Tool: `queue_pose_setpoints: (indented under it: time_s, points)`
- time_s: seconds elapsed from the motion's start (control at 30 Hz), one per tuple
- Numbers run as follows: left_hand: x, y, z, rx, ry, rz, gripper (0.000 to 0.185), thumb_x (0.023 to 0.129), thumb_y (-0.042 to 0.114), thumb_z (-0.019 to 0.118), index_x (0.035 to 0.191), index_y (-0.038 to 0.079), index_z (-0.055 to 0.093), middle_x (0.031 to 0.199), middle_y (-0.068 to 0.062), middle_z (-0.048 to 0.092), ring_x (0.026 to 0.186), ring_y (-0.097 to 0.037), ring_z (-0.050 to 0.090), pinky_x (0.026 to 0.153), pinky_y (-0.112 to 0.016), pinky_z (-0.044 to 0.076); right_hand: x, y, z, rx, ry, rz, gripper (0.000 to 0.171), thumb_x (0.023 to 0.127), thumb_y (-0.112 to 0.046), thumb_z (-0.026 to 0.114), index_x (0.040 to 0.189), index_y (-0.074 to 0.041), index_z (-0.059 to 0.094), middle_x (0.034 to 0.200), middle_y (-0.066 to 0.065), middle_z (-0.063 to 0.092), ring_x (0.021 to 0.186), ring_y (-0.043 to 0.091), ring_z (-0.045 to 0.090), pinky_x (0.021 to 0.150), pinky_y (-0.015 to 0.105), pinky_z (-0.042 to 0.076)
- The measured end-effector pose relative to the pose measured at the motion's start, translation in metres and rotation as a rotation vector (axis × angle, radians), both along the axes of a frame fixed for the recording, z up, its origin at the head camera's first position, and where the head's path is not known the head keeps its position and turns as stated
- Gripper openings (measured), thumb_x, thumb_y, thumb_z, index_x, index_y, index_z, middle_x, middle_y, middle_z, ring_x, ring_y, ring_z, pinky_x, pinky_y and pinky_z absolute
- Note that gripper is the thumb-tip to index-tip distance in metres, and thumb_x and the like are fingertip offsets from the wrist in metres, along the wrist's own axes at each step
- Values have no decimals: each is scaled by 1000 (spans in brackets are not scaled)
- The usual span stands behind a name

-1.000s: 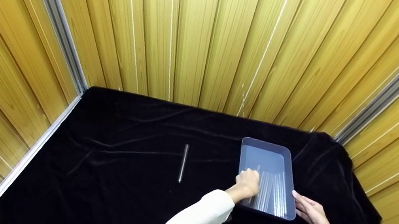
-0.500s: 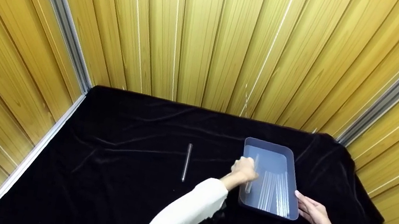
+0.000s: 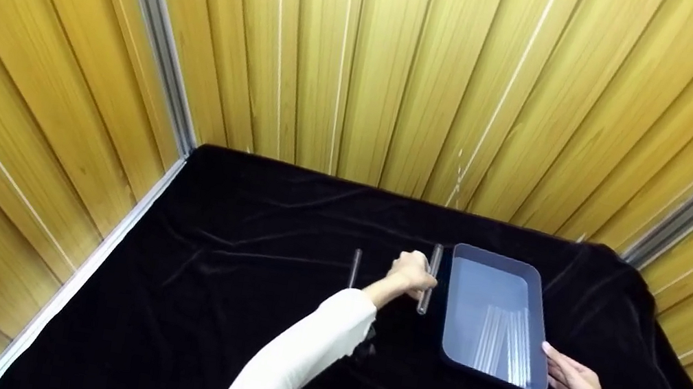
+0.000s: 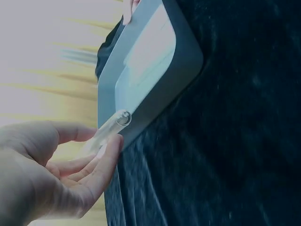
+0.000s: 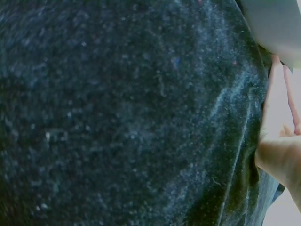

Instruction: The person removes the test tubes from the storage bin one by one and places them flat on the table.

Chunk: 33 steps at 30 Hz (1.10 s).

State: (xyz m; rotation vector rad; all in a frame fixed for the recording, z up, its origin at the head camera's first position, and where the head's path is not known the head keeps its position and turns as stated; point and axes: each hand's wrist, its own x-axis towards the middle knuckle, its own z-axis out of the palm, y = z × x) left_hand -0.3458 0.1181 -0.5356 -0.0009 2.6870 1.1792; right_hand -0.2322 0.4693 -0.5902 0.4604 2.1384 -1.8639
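My left hand [image 3: 412, 273] pinches a clear glass tube [image 3: 430, 279] just left of the grey-blue tray [image 3: 496, 267], above the black cloth. In the left wrist view the tube [image 4: 110, 129] sits between thumb and fingers of that hand [image 4: 56, 165], with the tray's [image 4: 155, 66] corner behind it. Several more clear tubes [image 3: 503, 348] lie inside the tray. A second tube [image 3: 354, 267] lies on the cloth further left. My right hand [image 3: 574, 382] rests with straight fingers against the tray's near right corner; the right wrist view shows its fingers [image 5: 277, 141] at the tray's edge.
The black velvet cloth [image 3: 216, 313] covers the whole table. Yellow wooden slat walls [image 3: 367, 65] close in the back and both sides. A metal rail [image 3: 76, 277] runs along the table's left edge.
My left hand lifted one tube out of the tray and carried it left, over the tray's left rim. The right hand stayed at the tray's corner. The head view shifted slightly.
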Motion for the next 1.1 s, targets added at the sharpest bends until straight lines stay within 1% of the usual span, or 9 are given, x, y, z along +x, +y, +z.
queue_pose_setpoints:
  time_s: [0.07, 0.1, 0.17, 0.3, 0.43, 0.63, 0.77, 0.97, 1.1]
  points:
    - [18, -21, 27, 40, 12, -1, 3, 80, 10, 76, 81, 7, 75, 76, -9, 76, 63, -24, 76, 59, -32, 65, 2, 0, 0, 2, -6, 1, 86, 101, -40, 62, 154, 13, 20, 103, -14, 72, 91, -8, 66, 84, 14, 58]
    - [22, -30, 31, 63, 25, 4, 3, 80, 8, 74, 82, 5, 75, 76, -10, 75, 64, -25, 77, 61, -33, 66, 2, 0, 0, 4, -6, 2, 86, 101, -40, 62, 154, 14, 21, 103, -14, 72, 92, -8, 66, 84, 14, 58]
    - [24, -47, 33, 77, 68, 9, 5, 80, 7, 72, 84, 5, 75, 74, -7, 74, 64, -24, 77, 60, -32, 65, 1, -1, -2, 3, -6, 1, 87, 101, -40, 62, 154, 14, 21, 105, -12, 72, 92, -7, 66, 85, 14, 58]
    - [20, -83, 27, 161, 51, 52, 11, 79, 3, 70, 90, 2, 73, 73, -6, 71, 65, -25, 77, 62, -34, 66, 0, -6, -5, 1, -15, 10, 87, 101, -42, 62, 155, 13, 21, 108, -10, 72, 93, -7, 66, 86, 14, 58]
    - [18, -116, 21, 188, 38, 100, 17, 79, 1, 69, 95, -1, 72, 79, -12, 74, 65, -25, 76, 64, -36, 66, 0, -5, -5, -1, -19, 11, 86, 101, -41, 61, 155, 13, 21, 109, -9, 72, 94, -6, 66, 85, 14, 58]
    - [14, -149, 8, 224, -17, 135, 21, 82, -2, 65, 101, -4, 72, 90, -20, 76, 66, -24, 76, 62, -32, 66, 2, 3, -2, -1, -10, 3, 84, 102, -40, 61, 154, 14, 23, 109, -9, 72, 94, -5, 67, 86, 16, 59]
    - [16, -162, -1, 220, -47, 147, 23, 81, -4, 63, 102, -5, 71, 91, -20, 76, 68, -26, 77, 64, -33, 66, 2, 4, 0, 2, -14, 4, 84, 101, -40, 62, 154, 14, 23, 110, -8, 72, 94, -5, 67, 86, 16, 59]
    - [22, -167, -6, 284, -120, 134, 20, 84, -7, 64, 103, -6, 69, 93, -24, 76, 64, -21, 73, 69, -38, 67, 1, 1, -1, -15, -13, 2, 84, 102, -39, 61, 154, 15, 22, 107, -10, 73, 94, -5, 68, 86, 16, 59]
    - [26, -166, -9, 322, -161, 136, 21, 84, -8, 64, 105, -8, 69, 95, -25, 76, 73, -27, 76, 73, -42, 67, 2, 3, 0, 1, -9, 10, 82, 102, -39, 60, 153, 14, 24, 109, -9, 72, 95, -6, 67, 87, 16, 59]
